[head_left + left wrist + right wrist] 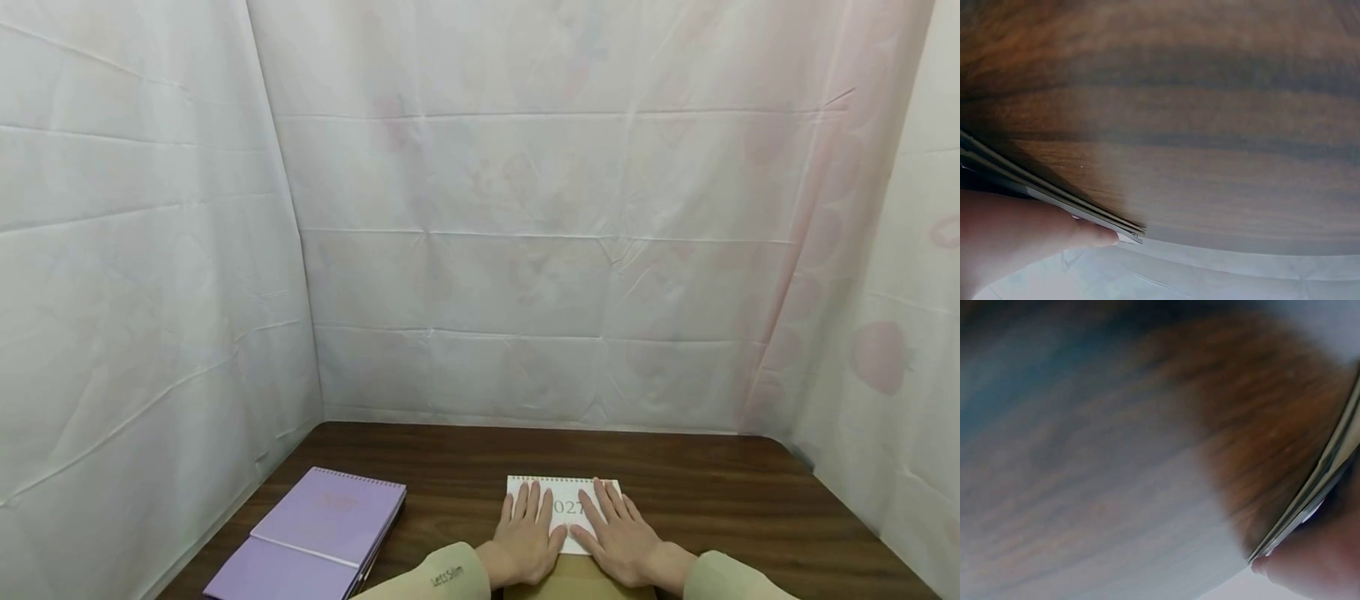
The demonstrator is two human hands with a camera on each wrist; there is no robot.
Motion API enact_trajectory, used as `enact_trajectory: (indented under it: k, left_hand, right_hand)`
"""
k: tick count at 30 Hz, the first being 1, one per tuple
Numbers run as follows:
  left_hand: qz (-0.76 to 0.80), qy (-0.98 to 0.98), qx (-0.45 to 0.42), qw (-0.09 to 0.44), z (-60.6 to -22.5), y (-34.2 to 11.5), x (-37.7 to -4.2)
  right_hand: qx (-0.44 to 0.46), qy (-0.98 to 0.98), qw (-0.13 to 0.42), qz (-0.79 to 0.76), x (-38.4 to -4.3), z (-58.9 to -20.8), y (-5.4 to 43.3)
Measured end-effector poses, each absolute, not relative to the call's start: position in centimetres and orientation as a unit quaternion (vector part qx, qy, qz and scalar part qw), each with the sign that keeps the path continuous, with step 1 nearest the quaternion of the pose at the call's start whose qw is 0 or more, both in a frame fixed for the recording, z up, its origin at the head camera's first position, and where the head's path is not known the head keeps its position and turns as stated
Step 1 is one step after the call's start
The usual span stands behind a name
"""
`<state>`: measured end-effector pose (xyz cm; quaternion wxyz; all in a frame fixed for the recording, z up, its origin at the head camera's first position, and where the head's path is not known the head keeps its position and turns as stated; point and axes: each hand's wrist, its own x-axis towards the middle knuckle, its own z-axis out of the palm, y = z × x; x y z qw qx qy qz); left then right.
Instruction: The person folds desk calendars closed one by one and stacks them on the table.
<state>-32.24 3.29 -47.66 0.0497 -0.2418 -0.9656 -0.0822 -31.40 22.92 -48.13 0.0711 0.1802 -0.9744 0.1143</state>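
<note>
A white spiral-bound calendar, its printed digits partly covered, lies flat with its coil at the far edge. Its near part or a piece beneath it is tan. My left hand rests palm down on its left side, fingers straight and pointing away. On the right side my right hand lies the same way, thumbs close together. The left wrist view shows several thin layered edges under the left hand. Similar layered edges run beneath the right hand in the right wrist view.
To the left lies a stack of purple spiral-bound calendars or planners, crossed by a white band. The dark wooden table is bordered by pale hanging cloths at the back and both sides.
</note>
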Motion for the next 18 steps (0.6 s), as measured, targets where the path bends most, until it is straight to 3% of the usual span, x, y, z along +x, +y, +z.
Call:
enact_trajectory:
  k: [18]
  left_hand:
    - [-0.067, -0.968, -0.236, 0.055, -47.90, 3.58, -32.12]
  right_hand:
    - [0.176, -0.975, 0.083, 0.103, -31.57, -48.60, 23.07]
